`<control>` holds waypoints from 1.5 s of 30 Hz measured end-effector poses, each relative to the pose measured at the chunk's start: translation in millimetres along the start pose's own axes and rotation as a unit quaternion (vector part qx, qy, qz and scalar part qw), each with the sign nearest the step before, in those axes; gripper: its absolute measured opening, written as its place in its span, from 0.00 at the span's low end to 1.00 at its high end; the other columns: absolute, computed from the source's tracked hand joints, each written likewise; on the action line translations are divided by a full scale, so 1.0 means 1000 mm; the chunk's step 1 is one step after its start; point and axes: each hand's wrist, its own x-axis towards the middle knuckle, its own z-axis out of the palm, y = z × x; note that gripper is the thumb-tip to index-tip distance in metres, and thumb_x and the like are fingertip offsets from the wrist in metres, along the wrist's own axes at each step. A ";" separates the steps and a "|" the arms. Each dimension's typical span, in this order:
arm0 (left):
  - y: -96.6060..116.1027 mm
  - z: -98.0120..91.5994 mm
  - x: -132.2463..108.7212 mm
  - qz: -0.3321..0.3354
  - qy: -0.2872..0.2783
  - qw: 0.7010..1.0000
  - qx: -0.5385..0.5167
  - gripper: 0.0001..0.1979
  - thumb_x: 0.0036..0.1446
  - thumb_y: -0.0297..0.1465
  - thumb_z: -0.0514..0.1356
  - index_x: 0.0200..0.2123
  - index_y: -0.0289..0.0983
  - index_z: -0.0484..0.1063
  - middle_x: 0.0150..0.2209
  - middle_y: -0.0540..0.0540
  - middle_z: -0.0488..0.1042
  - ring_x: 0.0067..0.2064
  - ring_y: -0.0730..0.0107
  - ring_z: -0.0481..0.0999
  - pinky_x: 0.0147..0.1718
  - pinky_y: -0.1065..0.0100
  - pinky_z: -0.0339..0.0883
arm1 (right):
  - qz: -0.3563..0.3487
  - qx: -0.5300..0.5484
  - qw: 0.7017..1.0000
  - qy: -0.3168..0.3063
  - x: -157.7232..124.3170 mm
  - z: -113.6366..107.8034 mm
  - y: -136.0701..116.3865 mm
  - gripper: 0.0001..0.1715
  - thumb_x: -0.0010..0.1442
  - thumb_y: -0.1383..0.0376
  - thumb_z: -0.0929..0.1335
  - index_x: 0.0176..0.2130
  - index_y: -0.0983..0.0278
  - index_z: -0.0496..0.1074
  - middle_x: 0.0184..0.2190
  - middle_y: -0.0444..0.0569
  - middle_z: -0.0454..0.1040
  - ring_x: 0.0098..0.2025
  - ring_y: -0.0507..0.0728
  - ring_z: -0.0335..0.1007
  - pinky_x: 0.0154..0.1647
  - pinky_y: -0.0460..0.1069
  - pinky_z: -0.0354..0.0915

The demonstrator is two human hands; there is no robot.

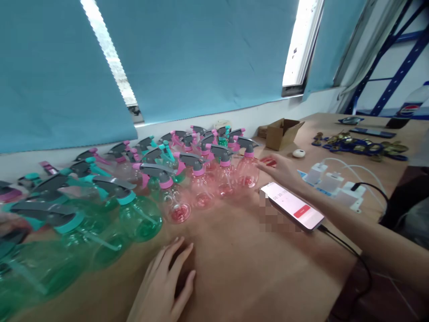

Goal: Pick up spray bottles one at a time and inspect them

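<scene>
My left hand [167, 279] rests near the table's front with its fingers spread, holding nothing. My right hand [279, 170] reaches across behind a phone, its fingers stretched toward a pink spray bottle [248, 172] at the right end of the front row. The fingertips are beside this bottle; whether they touch it I cannot tell. More pink bottles stand to its left, among them one spray bottle [176, 203] closest to my left hand. Green spray bottles, such as this green bottle [142, 219], fill the left side. All have grey trigger heads with pink or teal collars.
The lit phone [295, 205] lies on the table [231, 268], plugged into a black cable. A power strip [345, 197] with white chargers sits at the right. Behind are a cardboard box [283, 134], a white oval object [298, 153] and a pile of blue-and-gold items [362, 145].
</scene>
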 end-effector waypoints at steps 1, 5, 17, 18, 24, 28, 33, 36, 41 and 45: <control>0.002 0.001 0.002 0.004 0.002 1.000 -0.004 0.18 0.61 0.32 0.53 0.55 0.42 0.62 0.54 0.42 0.67 0.52 0.53 0.69 0.46 0.51 0.68 | 0.006 0.002 1.000 0.008 0.007 0.003 0.005 0.26 0.51 0.49 0.68 0.39 0.67 0.72 0.38 0.56 0.75 0.40 0.62 0.71 0.40 0.56 0.65; 0.015 0.007 0.016 0.031 0.007 0.999 -0.031 0.18 0.60 0.30 0.54 0.54 0.42 0.62 0.53 0.42 0.68 0.52 0.53 0.69 0.46 0.52 0.68 | 0.017 0.038 0.999 -0.014 0.031 0.020 0.010 0.36 0.47 0.47 0.70 0.46 0.69 0.69 0.46 0.60 0.73 0.45 0.64 0.70 0.43 0.56 0.64; 0.059 0.020 0.070 0.060 -0.025 0.993 -0.097 0.18 0.60 0.25 0.53 0.54 0.39 0.61 0.54 0.40 0.65 0.55 0.54 0.65 0.52 0.49 0.61 | 0.001 0.097 0.995 0.031 0.041 0.022 -0.004 0.19 0.51 0.50 0.67 0.32 0.64 0.71 0.28 0.47 0.74 0.31 0.56 0.67 0.32 0.49 0.59; 0.061 0.020 0.072 0.062 -0.028 0.993 -0.101 0.18 0.60 0.25 0.53 0.53 0.40 0.61 0.54 0.41 0.65 0.55 0.54 0.65 0.52 0.49 0.61 | 0.008 0.098 0.994 0.045 0.040 0.016 -0.002 0.19 0.52 0.51 0.67 0.33 0.64 0.71 0.29 0.48 0.74 0.31 0.56 0.67 0.32 0.49 0.58; 0.063 0.021 0.073 0.056 -0.029 0.991 -0.118 0.17 0.59 0.25 0.53 0.52 0.40 0.63 0.53 0.41 0.65 0.54 0.54 0.66 0.52 0.49 0.61 | 0.007 0.098 0.994 0.055 0.017 -0.020 0.001 0.19 0.51 0.51 0.68 0.32 0.64 0.71 0.29 0.47 0.73 0.31 0.56 0.67 0.31 0.49 0.58; 0.059 0.018 0.069 0.032 -0.025 0.990 -0.132 0.17 0.60 0.26 0.52 0.53 0.41 0.62 0.53 0.42 0.65 0.54 0.55 0.66 0.51 0.50 0.62 | -0.004 0.121 0.993 -0.015 -0.018 -0.026 -0.024 0.19 0.51 0.51 0.68 0.34 0.64 0.71 0.31 0.48 0.75 0.33 0.58 0.69 0.34 0.50 0.60; 0.047 0.006 0.056 0.008 -0.017 0.992 -0.127 0.17 0.61 0.27 0.52 0.54 0.42 0.62 0.54 0.43 0.64 0.55 0.56 0.65 0.52 0.51 0.61 | -0.072 0.144 0.986 -0.035 -0.055 -0.006 -0.064 0.18 0.52 0.51 0.68 0.28 0.63 0.69 0.28 0.46 0.73 0.32 0.57 0.68 0.35 0.51 0.62; 0.034 -0.005 0.040 -0.010 -0.011 0.994 -0.109 0.17 0.62 0.28 0.52 0.54 0.42 0.61 0.54 0.43 0.64 0.56 0.56 0.65 0.53 0.51 0.61 | -0.119 0.180 0.974 -0.070 -0.073 0.010 -0.082 0.17 0.55 0.51 0.67 0.32 0.62 0.71 0.33 0.46 0.75 0.36 0.57 0.70 0.38 0.51 0.64; 0.009 -0.021 0.009 -0.051 -0.008 0.995 -0.081 0.15 0.63 0.30 0.51 0.53 0.42 0.63 0.53 0.44 0.65 0.55 0.57 0.66 0.51 0.53 0.62 | -0.118 0.111 0.979 -0.120 -0.097 0.022 -0.108 0.21 0.55 0.47 0.66 0.40 0.58 0.73 0.32 0.46 0.77 0.34 0.59 0.72 0.35 0.53 0.66; -0.005 -0.027 -0.011 -0.070 -0.015 0.995 -0.071 0.14 0.62 0.29 0.51 0.52 0.40 0.63 0.52 0.43 0.66 0.53 0.58 0.67 0.51 0.55 0.63 | -0.140 0.104 0.978 -0.119 -0.109 0.032 -0.121 0.23 0.54 0.48 0.67 0.44 0.57 0.72 0.32 0.48 0.77 0.37 0.61 0.73 0.37 0.55 0.67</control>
